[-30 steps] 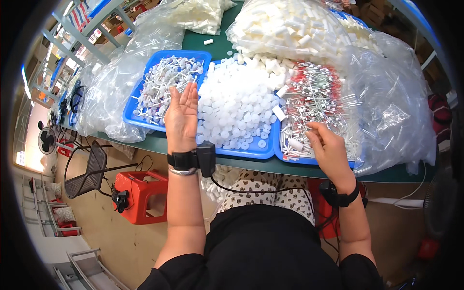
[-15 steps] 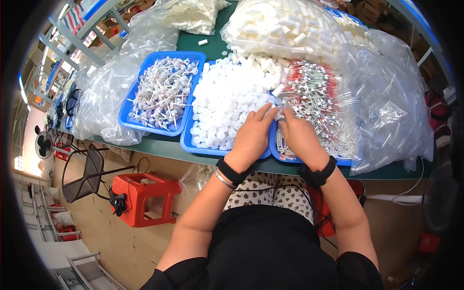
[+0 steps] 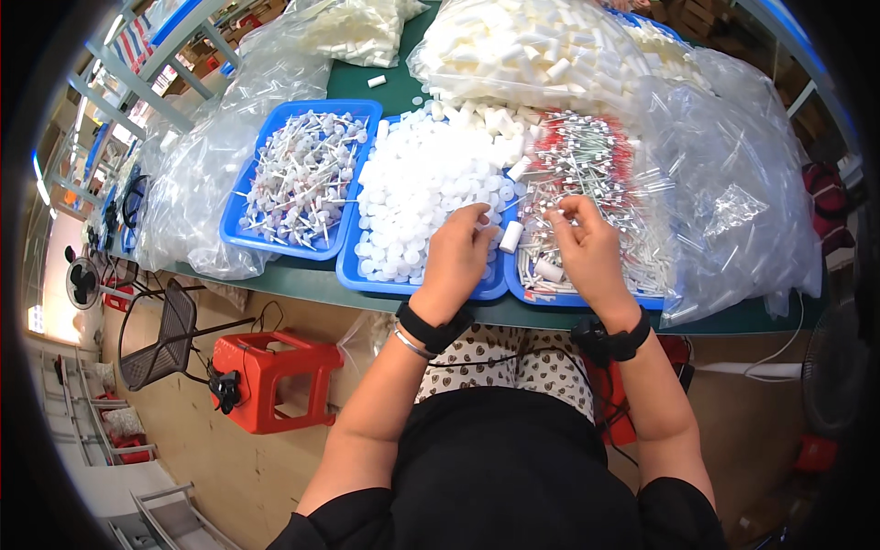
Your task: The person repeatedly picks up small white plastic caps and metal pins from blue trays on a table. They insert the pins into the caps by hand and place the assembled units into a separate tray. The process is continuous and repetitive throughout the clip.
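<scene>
My left hand (image 3: 457, 249) is over the right part of the middle blue tray (image 3: 367, 282), its fingers curled inward above white translucent plastic discs (image 3: 403, 197). Whatever its fingertips hold, if anything, is hidden. Close by its thumb, at the border of two trays, is a white foam-like cylinder (image 3: 511, 236). My right hand (image 3: 591, 252) hovers over the right blue tray (image 3: 587, 300), thumb and fingers pinched at a small whitish bit I cannot make out. Below it lie thin white sticks (image 3: 646, 270) and another white cylinder (image 3: 548, 269). Red-and-white wired pieces (image 3: 587, 147) are heaped behind.
A left blue tray (image 3: 240, 240) holds stick-and-disc pieces (image 3: 302, 174). A large bag of white cylinders (image 3: 522, 55) stands at the back. Clear plastic bags (image 3: 724, 202) lie right and left. A red stool (image 3: 266, 376) and dark chair (image 3: 165, 335) stand left of the table.
My hands have drawn apart, the left moving left and the right moving right. The white cylinder between them is now in plain view.
</scene>
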### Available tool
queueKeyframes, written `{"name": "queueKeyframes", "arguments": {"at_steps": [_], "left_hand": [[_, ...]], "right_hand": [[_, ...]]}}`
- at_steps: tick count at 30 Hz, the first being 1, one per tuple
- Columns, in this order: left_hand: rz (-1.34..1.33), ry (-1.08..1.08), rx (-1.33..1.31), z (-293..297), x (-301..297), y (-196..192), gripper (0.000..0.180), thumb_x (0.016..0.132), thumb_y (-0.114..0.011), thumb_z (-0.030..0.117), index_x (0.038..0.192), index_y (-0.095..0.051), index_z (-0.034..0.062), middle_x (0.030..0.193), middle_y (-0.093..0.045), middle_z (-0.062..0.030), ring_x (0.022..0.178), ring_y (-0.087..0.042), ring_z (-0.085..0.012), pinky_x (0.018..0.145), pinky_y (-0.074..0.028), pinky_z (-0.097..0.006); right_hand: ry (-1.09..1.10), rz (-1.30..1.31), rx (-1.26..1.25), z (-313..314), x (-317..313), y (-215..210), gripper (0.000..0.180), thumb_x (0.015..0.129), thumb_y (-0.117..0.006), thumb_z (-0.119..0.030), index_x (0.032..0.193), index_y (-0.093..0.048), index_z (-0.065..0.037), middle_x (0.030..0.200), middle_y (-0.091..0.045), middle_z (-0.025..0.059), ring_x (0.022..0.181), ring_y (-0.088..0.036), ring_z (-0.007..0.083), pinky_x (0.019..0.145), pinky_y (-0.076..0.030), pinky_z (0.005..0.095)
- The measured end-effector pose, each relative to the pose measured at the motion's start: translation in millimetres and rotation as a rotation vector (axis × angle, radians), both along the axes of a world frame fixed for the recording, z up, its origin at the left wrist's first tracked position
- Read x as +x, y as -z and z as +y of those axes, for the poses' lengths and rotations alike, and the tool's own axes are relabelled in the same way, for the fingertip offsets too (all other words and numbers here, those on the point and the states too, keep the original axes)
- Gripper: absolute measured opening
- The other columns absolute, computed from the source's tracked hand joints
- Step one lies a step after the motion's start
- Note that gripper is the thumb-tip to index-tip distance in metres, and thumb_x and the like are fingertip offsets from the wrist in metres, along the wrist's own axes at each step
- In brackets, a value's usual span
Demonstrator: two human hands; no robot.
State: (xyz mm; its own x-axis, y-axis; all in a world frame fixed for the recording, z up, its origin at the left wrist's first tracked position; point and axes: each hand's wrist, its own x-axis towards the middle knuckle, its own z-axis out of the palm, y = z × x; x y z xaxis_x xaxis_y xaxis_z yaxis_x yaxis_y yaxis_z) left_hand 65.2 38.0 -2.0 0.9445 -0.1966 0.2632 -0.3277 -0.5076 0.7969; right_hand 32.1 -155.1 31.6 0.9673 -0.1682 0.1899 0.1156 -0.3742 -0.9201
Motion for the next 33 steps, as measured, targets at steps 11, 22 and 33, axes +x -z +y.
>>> {"name": "queueKeyframes", "arguments": {"at_steps": [11,22,33], "left_hand": [[0.801,0.127,-1.060,-1.5,-38.0,-6.8,0.036,0.100,-0.060,0.020,0.124,-0.057,-0.0055,0.116,-0.064,-0.0119,0.101,-0.065,-0.0175,0.088,-0.054,-0.026],[1.075,0.259,-1.421,-7.4,-55.7,-0.1,0.037,0.101,-0.057,0.022,0.129,-0.053,-0.0034,0.111,-0.064,-0.0098,0.090,-0.061,-0.0110,0.079,-0.054,-0.022],[1.074,0.238,-1.438,-10.7,-56.9,5.8,0.038,0.101,-0.057,0.021,0.130,-0.052,-0.0030,0.111,-0.064,-0.0092,0.089,-0.061,-0.0102,0.079,-0.054,-0.022]], "right_hand": [[0.066,-0.361,-0.438,-28.0,-21.4,-17.1,0.012,0.081,-0.072,-0.005,0.093,-0.070,-0.003,0.085,-0.070,0.0082,0.071,-0.066,0.0241,0.064,-0.051,0.0329],[-0.103,-0.552,-0.760,-15.2,-50.3,-24.2,0.015,0.073,-0.078,-0.009,0.085,-0.070,-0.010,0.073,-0.060,0.0004,0.072,-0.052,0.0221,0.067,-0.041,0.0360],[-0.150,-0.562,-0.823,-16.3,-54.6,-21.9,0.017,0.073,-0.076,-0.005,0.089,-0.068,-0.008,0.073,-0.056,0.0022,0.071,-0.052,0.0229,0.065,-0.041,0.0367]]}}
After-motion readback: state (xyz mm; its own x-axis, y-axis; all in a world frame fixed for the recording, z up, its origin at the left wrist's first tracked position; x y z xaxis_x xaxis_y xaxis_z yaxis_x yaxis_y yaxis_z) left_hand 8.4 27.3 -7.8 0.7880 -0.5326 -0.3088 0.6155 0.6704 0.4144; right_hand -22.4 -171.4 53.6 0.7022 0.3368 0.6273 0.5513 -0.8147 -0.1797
